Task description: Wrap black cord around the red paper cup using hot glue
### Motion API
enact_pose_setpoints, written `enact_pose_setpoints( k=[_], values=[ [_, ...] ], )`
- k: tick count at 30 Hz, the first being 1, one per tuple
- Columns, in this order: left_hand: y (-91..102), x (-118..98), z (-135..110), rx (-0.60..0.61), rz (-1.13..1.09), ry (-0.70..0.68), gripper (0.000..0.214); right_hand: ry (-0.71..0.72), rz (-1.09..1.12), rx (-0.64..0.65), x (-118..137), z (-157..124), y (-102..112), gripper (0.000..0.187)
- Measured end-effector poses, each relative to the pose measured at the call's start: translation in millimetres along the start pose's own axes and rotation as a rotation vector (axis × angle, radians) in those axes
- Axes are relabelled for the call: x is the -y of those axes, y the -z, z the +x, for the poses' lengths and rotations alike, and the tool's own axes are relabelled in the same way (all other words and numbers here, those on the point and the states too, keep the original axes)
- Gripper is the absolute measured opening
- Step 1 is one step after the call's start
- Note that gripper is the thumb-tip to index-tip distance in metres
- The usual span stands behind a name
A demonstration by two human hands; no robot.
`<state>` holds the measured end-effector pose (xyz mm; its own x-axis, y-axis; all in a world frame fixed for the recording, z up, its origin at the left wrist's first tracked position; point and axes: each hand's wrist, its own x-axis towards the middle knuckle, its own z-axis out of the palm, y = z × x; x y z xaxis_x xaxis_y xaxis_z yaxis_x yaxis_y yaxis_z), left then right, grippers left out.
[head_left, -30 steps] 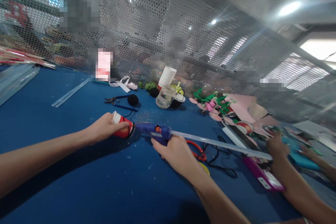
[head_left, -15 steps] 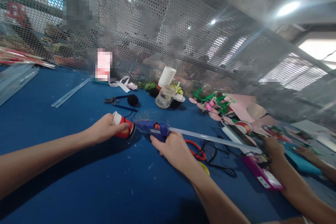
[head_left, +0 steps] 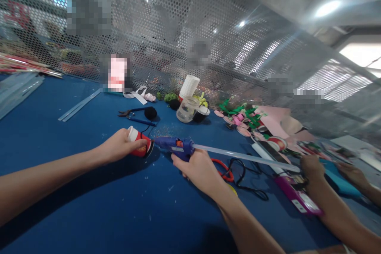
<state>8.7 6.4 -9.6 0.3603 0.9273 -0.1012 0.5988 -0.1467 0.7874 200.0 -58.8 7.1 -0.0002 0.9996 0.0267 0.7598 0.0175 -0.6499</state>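
My left hand [head_left: 120, 145] is wrapped round a small red and white paper cup [head_left: 140, 147], tilted on its side, with black yarn round its end. A strand of that yarn leads up to a black yarn ball [head_left: 150, 113]. In my right hand [head_left: 201, 170] is a blue hot glue gun [head_left: 175, 146], its nozzle at the black-wound end of the cup; whether it touches I cannot tell. A long clear glue stick [head_left: 247, 158] sticks out of the gun's back. Beyond the cup, pliers [head_left: 131, 115] with blue handles lie beside the yarn ball.
A clear jar [head_left: 187, 110] and stacked white cups [head_left: 189, 86] stand at the back by a perforated metal screen [head_left: 160, 39]. A purple power strip [head_left: 297, 196] and black cord [head_left: 242, 178] lie right, near another person's hand [head_left: 312, 168]. Glue sticks [head_left: 79, 105] lie left.
The glue gun and my right hand have shifted very slightly to the right. The cup stays in my left hand, almost unmoved. The other person's hands at right have shifted a little.
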Motion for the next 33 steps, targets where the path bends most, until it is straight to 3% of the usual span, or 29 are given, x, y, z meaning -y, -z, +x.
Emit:
enact_pose_setpoints(
  k=[8, 20, 33],
  values=[
    [-0.3, 0.5, 1.1, -0.011, -0.008, -0.012, 0.039, -0.035, 0.032, 0.000, 0.9, 4.0, -1.2, 0.015],
    [-0.1, 0.5, -0.1, -0.009, -0.026, -0.017, 0.039, -0.061, -0.028, 0.016, 1.5, -1.4, 0.7, 0.025],
    [-0.4, -0.1, -0.1, -0.016, -0.060, 0.002, 0.041, 0.004, -0.046, -0.004, 0.1, -4.8, 2.7, 0.020]
  ],
)
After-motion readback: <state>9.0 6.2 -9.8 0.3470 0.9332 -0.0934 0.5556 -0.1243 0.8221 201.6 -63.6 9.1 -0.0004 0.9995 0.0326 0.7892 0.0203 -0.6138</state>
